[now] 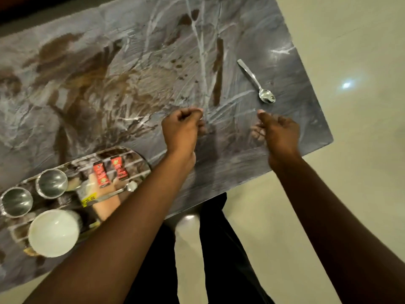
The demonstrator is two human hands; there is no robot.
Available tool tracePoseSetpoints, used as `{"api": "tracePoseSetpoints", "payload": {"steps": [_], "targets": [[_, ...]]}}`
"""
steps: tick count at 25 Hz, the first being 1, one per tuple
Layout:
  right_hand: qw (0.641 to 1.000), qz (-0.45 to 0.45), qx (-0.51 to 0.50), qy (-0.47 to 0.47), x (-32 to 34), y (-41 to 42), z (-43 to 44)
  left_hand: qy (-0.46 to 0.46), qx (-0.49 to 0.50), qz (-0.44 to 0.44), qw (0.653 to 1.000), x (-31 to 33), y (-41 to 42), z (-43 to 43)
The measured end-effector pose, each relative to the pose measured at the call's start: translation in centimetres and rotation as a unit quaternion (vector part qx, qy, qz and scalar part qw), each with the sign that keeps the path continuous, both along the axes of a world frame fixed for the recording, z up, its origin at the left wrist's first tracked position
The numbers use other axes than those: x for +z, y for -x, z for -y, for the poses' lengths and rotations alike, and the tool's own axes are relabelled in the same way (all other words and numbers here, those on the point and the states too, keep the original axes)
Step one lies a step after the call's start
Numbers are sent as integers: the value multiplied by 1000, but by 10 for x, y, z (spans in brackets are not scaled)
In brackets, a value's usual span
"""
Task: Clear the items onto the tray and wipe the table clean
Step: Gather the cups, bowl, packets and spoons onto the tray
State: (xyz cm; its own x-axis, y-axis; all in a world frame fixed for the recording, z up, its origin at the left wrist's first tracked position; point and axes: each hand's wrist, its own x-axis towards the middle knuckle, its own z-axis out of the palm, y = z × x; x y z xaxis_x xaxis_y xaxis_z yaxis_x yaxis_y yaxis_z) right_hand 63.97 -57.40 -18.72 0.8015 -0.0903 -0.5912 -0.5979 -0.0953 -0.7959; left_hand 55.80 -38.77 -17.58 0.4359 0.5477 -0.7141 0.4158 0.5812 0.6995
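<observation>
Both hands are held above the marble table (131, 62): the left hand (182, 128) is clenched in a loose fist, the right hand (278, 130) is curled, and nothing is seen gripped in either. One spoon (256, 82) is left on the table, beyond the right hand and well apart from the tray (140, 159), on which two steel cups (51, 183), a white bowl (53, 232) and red sachets (110, 172) are already gathered. The spoon, lying near the table's far edge, could be knocked to the floor if brushed carelessly.

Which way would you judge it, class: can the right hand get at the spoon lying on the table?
Probably yes. The right hand hovers just short of the spoon, and only bare table lies between them.
</observation>
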Motion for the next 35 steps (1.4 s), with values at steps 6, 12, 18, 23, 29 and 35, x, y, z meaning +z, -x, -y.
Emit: {"api": "tracePoseSetpoints", "payload": {"steps": [6, 12, 18, 23, 29, 35], "targets": [[997, -60, -48, -22, -26, -65, 19, 20, -93, -20, 995, -28, -101, 38], [998, -52, -30, -4, -34, -77, 13, 32, -65, -16, 997, -30, -130, 48], [998, -11, 64, 5, -13, -43, -10, 26, 40, 20, 999, -12, -87, 32], [978, -18, 208, -20, 0, 30, -56, -3, 159, 38, 986, 5, 30, 5], [922, -78, 379, 5, -4, 144, -108, 27, 282, -34, 958, 5, 190, -24], [911, -80, 403, 43, -13, 198, -123, 65, 303, -99, 945, -4, 256, -36]]}}
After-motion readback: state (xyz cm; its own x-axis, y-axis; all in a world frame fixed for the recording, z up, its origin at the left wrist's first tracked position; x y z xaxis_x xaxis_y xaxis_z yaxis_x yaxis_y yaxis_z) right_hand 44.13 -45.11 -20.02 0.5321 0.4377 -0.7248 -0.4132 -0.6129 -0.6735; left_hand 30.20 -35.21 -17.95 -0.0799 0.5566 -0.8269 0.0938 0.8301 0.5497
